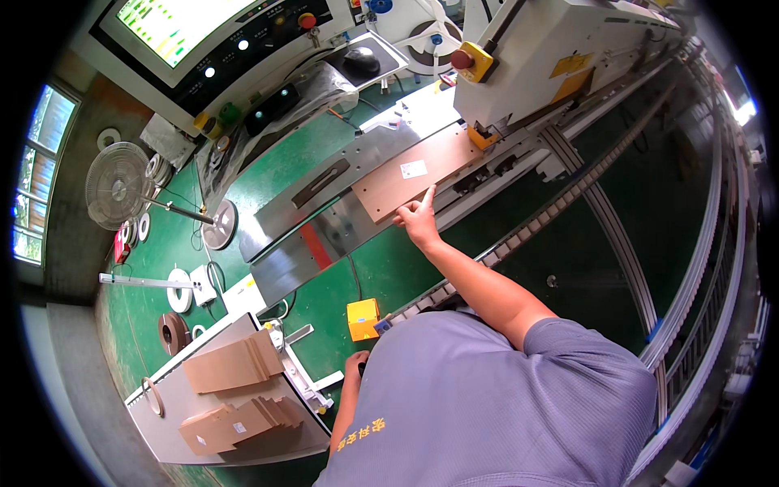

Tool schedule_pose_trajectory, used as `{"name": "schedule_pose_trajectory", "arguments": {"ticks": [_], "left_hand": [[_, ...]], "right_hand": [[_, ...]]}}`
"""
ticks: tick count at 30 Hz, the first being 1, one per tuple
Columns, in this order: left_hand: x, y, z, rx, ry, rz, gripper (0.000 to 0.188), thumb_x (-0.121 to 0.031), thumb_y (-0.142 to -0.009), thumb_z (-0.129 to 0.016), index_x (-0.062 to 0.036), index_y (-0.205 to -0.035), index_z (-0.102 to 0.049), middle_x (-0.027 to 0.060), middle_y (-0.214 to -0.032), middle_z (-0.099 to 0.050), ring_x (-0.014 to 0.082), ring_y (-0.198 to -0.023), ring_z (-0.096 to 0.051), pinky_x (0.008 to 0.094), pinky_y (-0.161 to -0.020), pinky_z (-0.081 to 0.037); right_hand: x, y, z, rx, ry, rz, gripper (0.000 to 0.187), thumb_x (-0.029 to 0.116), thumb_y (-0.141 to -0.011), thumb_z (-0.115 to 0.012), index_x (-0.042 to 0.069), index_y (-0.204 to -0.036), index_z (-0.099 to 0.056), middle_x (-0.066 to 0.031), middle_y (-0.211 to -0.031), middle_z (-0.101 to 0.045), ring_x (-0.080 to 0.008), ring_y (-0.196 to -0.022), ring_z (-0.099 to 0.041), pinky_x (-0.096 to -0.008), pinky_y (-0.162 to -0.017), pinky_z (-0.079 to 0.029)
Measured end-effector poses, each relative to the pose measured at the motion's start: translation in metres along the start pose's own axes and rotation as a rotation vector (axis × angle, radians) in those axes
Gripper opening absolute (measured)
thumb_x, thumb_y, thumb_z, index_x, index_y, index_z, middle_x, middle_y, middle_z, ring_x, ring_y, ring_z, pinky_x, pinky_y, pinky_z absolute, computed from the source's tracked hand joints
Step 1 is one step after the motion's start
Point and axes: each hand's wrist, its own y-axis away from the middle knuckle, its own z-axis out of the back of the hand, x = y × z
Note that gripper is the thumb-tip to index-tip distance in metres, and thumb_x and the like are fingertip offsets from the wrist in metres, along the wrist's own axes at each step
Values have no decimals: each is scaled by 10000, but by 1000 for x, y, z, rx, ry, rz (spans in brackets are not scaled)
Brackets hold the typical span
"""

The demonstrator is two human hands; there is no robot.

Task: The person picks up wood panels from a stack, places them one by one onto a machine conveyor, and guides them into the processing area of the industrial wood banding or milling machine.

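Now right hand [418, 217] touches brown panel [418, 172].

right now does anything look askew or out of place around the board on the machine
Nothing stands out. The brown board lies flat on the metal feed table, the right hand pressing its near edge. The stacked boards sit fanned but tidy.

Brown board [418, 172] w/ small white label [413, 169]. Silver-grey metal table [324, 235], red stripe [315, 245]. Green floor [389, 276]. Yellow box [363, 319]. Red button [462, 58] on yellow housing. Grey-blue shirt [487, 406], yellow print. Tan cardboard stacks [231, 365]. White fan [118, 185].
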Motion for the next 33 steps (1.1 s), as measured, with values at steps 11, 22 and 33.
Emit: {"name": "schedule_pose_trajectory", "arguments": {"ticks": [11,22,33], "left_hand": [[-2,2,-2,-20,125,97,226,-151,-869,-593,34,-990,-640,96,-820,-662,176,-695,-619,287,-648,-496],[46,-3,-1,-106,533,331,272,-252,-915,-550,-36,-1074,-592,76,-898,-668,114,-688,-596,243,-560,-461],[149,103,55,-1385,756,347,250,-266,-916,-516,-29,-865,-578,102,-737,-648,174,-608,-608,316,-487,-445]], "right_hand": [[9,2,8,84,22,-35,997,81,-857,-524,4,-1342,343,-104,-822,-644,-149,-657,-633,-247,-608,-520],[16,-21,23,87,48,3,959,77,-874,-484,-18,-1324,358,-125,-820,-652,-149,-625,-633,-236,-589,-529],[-12,-126,150,-40,57,40,120,73,-871,-580,15,-948,-509,-137,-810,-641,-226,-581,-636,-300,-500,-538]]}}
